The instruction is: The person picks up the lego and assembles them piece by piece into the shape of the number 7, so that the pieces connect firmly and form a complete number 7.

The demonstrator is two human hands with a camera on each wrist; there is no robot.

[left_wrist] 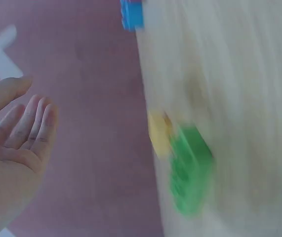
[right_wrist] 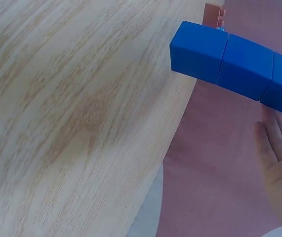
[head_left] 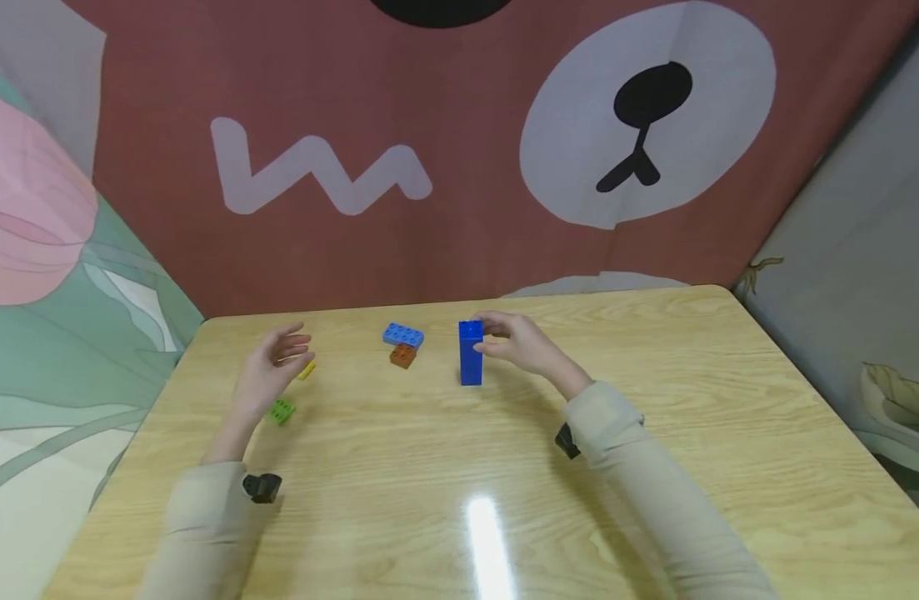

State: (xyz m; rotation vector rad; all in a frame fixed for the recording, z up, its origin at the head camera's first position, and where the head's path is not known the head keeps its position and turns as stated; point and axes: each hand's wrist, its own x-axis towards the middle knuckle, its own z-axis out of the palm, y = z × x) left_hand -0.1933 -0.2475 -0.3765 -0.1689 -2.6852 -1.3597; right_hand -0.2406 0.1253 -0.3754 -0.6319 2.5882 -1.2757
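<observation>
Three dark blue bricks are stacked into a tower (head_left: pixel 470 357), whose seams show in the right wrist view. My right hand (head_left: pixel 525 342) pinches it near the top, the thumb on the near side and the fingers partly hidden behind. Over the left part of the table hovers my left hand (head_left: pixel 273 367), its fingers loosely bent and holding nothing. Under and beside it lie a green brick (head_left: pixel 281 412) and a yellow brick (head_left: pixel 307 370), the latter partly covered by the fingers in the head view. Both look blurred in the left wrist view.
Left of the tower, a lighter blue brick (head_left: pixel 403 335) lies flat with a brown brick (head_left: pixel 402 357) right at its front edge. The wooden table (head_left: pixel 399 467) ends at a printed cloth backdrop (head_left: pixel 459 242).
</observation>
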